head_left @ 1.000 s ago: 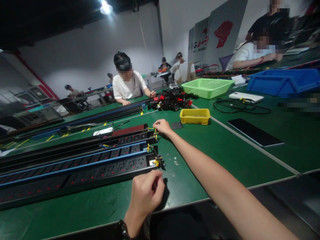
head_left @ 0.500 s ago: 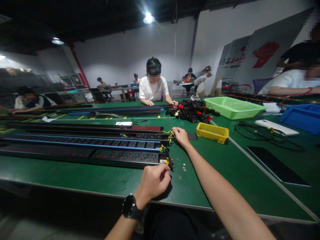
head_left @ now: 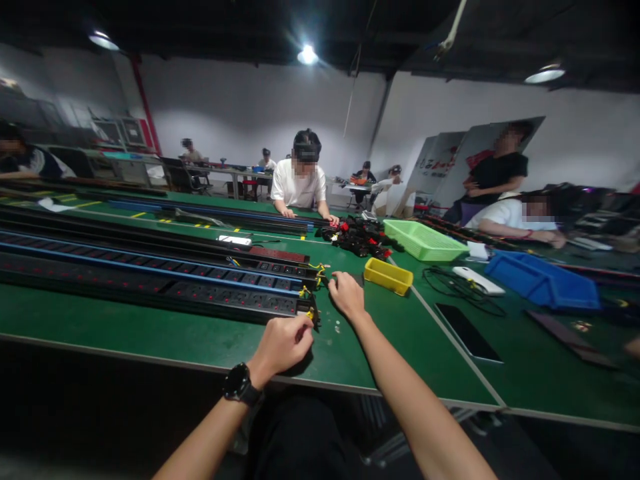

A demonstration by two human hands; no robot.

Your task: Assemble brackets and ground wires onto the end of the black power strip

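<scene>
Long black socket strips (head_left: 225,294), some with blue edges, lie side by side on the green table (head_left: 210,347). Yellow wires (head_left: 311,313) stick out at their right ends. My left hand (head_left: 283,343), with a black watch on the wrist, is closed at the end of the nearest strip, fingertips by the yellow wires; what it pinches is too small to tell. My right hand (head_left: 347,293) has its fingers curled together just right of the farther strip ends; its fingertips are partly hidden, and anything in them cannot be made out.
A yellow bin (head_left: 389,276) stands right of my right hand. Beyond are a black and red parts pile (head_left: 363,237), a green basket (head_left: 425,241) and a blue bin (head_left: 543,280). A dark tablet (head_left: 467,332) and cables lie to the right. A person (head_left: 299,180) works opposite.
The view has turned to the right, showing more of the right side. My right hand has moved slightly away from the wires at the strip ends. My left hand stays by the nearest strip's end.
</scene>
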